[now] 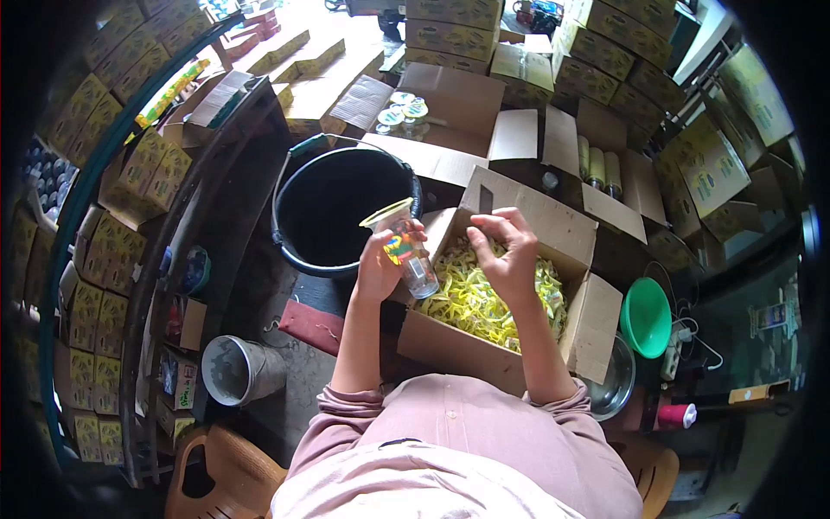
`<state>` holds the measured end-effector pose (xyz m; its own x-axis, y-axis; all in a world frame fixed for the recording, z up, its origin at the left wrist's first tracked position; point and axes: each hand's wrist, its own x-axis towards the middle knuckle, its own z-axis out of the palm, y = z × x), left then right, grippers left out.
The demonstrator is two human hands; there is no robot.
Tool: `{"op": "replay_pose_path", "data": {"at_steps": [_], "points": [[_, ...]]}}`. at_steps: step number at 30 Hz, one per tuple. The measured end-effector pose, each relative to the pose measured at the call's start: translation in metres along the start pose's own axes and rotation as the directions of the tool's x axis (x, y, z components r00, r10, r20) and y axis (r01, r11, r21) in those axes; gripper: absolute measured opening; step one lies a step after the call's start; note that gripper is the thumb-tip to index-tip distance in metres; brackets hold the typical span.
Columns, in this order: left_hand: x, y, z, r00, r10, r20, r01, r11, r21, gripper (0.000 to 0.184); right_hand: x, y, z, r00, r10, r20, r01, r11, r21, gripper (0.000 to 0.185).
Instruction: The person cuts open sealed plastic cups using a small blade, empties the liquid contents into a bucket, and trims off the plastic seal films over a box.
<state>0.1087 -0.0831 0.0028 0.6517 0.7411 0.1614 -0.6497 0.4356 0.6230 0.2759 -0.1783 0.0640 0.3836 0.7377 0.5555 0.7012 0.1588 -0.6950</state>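
Note:
My left hand (377,270) is wrapped around a clear plastic cup (420,275) with a yellowish rim and a colourful printed label. The cup is tilted, its rim up and to the left, between a black bucket and an open cardboard box. Above that box, my right hand (510,259) is raised with thumb and fingers curled into a pinch; anything between the fingertips is too small to make out. Many yellow-green strips (484,298) fill the cardboard box (471,350), lying below both hands.
The large black bucket (290,246) stands left of the box. Behind are an open carton (471,91) of lidded cups and another (640,177) holding cup stacks. A green bowl (646,318) sits right, a grey bucket (268,372) lower left. Stacked cartons (450,39) rise at the back.

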Motion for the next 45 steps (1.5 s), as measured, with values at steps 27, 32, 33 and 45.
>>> {"op": "replay_pose_path", "data": {"at_steps": [27,32,33,45], "points": [[-0.007,-0.012,0.045,0.939,0.069,0.336,-0.319,0.533,0.783,0.073,-0.011,0.026,-0.033,0.997,0.019,-0.071,-0.035,0.974,-0.225,0.011],[-0.009,-0.009,0.043,0.958,0.061,0.280,-0.268,0.538,0.800,0.065,-0.057,0.069,-0.027,0.958,0.200,0.204,-0.044,0.809,-0.587,0.029],[-0.009,-0.009,0.043,0.958,0.075,0.278,-0.274,0.540,0.796,0.064,-0.066,0.076,-0.026,0.945,0.266,0.192,-0.096,0.784,-0.614,0.027],[-0.013,-0.013,0.038,0.976,0.088,0.201,-0.213,0.604,0.768,0.058,-0.119,0.121,-0.096,0.877,0.419,-0.236,-0.481,0.761,-0.435,0.023]]}}
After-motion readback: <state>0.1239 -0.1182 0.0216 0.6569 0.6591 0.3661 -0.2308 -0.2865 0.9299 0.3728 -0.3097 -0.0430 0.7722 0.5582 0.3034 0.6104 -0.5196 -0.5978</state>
